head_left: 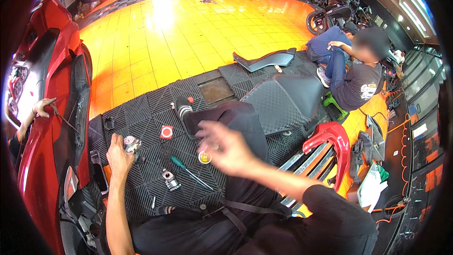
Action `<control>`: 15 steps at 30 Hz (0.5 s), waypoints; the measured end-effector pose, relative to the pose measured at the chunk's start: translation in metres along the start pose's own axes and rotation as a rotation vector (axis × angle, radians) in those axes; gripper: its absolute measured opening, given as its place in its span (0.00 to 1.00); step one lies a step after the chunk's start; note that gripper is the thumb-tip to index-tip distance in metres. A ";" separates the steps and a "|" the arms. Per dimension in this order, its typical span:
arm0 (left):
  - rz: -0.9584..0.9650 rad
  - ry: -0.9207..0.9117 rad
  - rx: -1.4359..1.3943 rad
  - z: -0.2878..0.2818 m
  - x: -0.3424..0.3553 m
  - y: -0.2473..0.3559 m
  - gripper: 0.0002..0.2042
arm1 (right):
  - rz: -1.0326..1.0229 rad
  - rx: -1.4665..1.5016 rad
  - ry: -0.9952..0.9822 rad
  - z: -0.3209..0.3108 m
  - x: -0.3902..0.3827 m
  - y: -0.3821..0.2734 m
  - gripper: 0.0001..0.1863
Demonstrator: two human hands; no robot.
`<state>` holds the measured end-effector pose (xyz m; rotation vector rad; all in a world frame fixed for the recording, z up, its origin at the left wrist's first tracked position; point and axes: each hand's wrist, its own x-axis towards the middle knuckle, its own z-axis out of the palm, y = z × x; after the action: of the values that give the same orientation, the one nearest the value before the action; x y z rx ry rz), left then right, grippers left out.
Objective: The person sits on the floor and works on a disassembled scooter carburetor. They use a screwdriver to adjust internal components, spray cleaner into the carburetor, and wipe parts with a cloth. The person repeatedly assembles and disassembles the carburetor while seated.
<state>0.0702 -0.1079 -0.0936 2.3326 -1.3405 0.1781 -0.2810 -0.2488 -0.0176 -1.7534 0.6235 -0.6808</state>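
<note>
My left hand (119, 155) is closed on a small silver metal engine part (132, 144), held above the black ribbed mat. My right hand (227, 147) hovers over my leg, its fingers smeared by motion, so I cannot tell whether they grip anything. Just beside it is a small round cup with yellow contents (205, 157). On the mat between my arms lie a screwdriver (191, 172) with a green handle and another silver metal part (171, 180). Farther up sits a red-and-white square piece (166, 131).
A red scooter body (45, 156) stands close on my left, with another person's hand (43, 107) on it. A black motorcycle seat (283, 101) and a red curved panel (334, 148) lie to my right. Two people (356, 78) sit at the far right.
</note>
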 end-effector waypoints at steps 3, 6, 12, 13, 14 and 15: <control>-0.025 -0.002 0.012 -0.009 0.000 0.004 0.12 | -0.266 -0.252 0.572 -0.157 0.047 0.019 0.10; -0.028 0.009 0.019 -0.004 -0.001 -0.002 0.10 | -0.007 0.096 1.023 -0.348 0.062 0.093 0.09; -0.038 0.038 0.024 0.014 -0.007 -0.015 0.11 | 0.360 -0.028 1.444 -0.621 -0.012 0.186 0.15; -0.084 0.022 0.097 0.002 -0.009 -0.018 0.11 | 0.443 -0.017 1.442 -0.619 -0.005 0.203 0.18; -0.109 0.009 0.139 -0.008 -0.011 -0.024 0.11 | 0.526 -0.015 1.440 -0.620 -0.002 0.215 0.21; -0.113 0.050 0.174 -0.013 -0.015 -0.037 0.11 | 0.536 0.024 1.443 -0.621 0.003 0.226 0.22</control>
<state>0.0951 -0.0742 -0.0980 2.5228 -1.2082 0.3271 -0.7394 -0.7200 -0.0894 -0.7278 1.9191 -1.4850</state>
